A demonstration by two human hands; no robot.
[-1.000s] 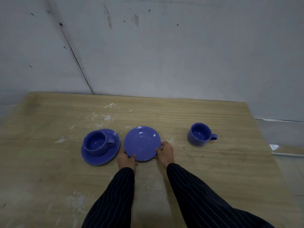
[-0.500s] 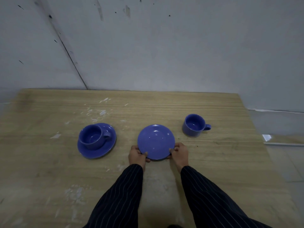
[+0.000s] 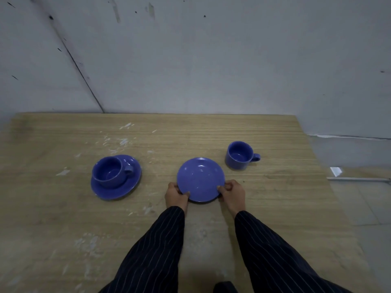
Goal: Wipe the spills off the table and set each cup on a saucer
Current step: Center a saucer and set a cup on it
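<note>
An empty blue saucer (image 3: 201,178) lies flat on the wooden table (image 3: 275,197), near the middle. My left hand (image 3: 175,195) pinches its near-left rim and my right hand (image 3: 232,192) pinches its near-right rim. A blue cup (image 3: 240,155) stands on the bare table just beyond the saucer's right side, handle pointing right. Further left, a second blue cup (image 3: 109,171) sits on its own blue saucer (image 3: 124,189). White spill marks (image 3: 123,141) speckle the table behind the left cup, and fainter smears (image 3: 88,244) show near the front.
A grey wall (image 3: 211,70) rises directly behind the table's far edge. The table's right edge drops to a tiled floor (image 3: 370,208). My dark striped sleeves (image 3: 152,250) cover the near middle of the table.
Both hands have slid the empty saucer to the right, away from the cup on its saucer and close to the lone cup. The grip on the rim is unchanged.
</note>
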